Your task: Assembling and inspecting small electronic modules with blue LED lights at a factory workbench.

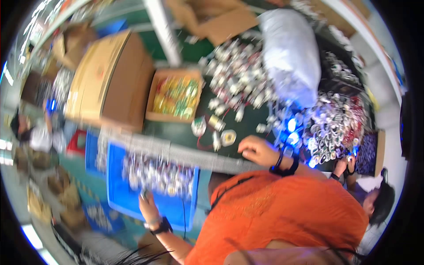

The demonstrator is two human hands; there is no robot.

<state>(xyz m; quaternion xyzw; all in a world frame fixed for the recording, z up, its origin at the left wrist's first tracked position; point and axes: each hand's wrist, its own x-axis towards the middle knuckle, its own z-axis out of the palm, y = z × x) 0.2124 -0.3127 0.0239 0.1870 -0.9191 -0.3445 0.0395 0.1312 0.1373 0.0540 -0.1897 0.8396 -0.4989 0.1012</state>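
Note:
My left hand (pixel 149 209) reaches over the blue plastic bin (pixel 115 176), its fingers closed at the tips around a small greyish thing (pixel 144 193) too blurred to name. Many small white parts (pixel 154 174) fill the far side of that bin. On the front edge of the green bench (pixel 170 134), my right hand (pixel 258 150) lies with fingers loosely bent and apart, holding nothing visible. Close by it are a round white part with a yellowish centre (pixel 228 137), a small cylindrical motor (pixel 216 123) and a round white and green part (pixel 198 127).
A cardboard tray (pixel 150 108) of yellow-green pieces sits beside a big carton (pixel 128 84). White parts with wires (pixel 240 70) are heaped behind, near a stuffed white bag (pixel 291 48). Blue lights (pixel 292 125) glow at right, where another person's hands (pixel 344 165) work. Another person (pixel 42 137) is far left.

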